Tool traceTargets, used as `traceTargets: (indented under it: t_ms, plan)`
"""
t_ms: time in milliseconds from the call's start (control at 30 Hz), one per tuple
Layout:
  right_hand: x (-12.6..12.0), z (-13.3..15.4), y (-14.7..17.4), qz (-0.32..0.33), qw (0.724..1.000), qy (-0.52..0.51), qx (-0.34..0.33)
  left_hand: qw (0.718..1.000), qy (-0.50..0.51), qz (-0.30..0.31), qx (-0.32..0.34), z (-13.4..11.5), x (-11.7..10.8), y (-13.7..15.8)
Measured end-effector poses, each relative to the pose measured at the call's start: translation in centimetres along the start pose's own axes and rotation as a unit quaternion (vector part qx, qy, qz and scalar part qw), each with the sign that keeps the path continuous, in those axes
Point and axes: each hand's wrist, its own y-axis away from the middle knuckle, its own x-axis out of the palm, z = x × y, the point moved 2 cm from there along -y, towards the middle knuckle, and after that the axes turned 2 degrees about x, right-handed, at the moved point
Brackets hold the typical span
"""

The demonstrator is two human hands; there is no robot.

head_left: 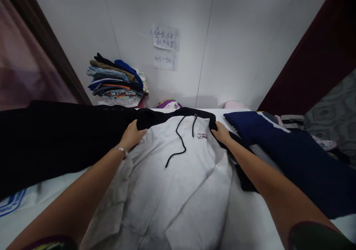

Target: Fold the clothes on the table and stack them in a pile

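Grey hoodie lies flat, front up, on white desk, black hood toward wall, black drawstring trailing across chest. Left hand closed on hoodie's left shoulder where grey meets black sleeve; bracelet on wrist. Right hand fingers curled, gripping hoodie's right shoulder edge. Navy garment just right of hoodie. Folded clothes stack against wall, far left. Paper notes taped on wall.
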Motion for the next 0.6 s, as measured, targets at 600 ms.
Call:
traceTargets:
  t_ms: [600]
  plan:
    - [-1.6, -6.3, 16.7, 0.069, 0.994, -0.031, 0.078, 0.870, 0.034, 0.440, 0.221, -11.4, 4.0, 29.3]
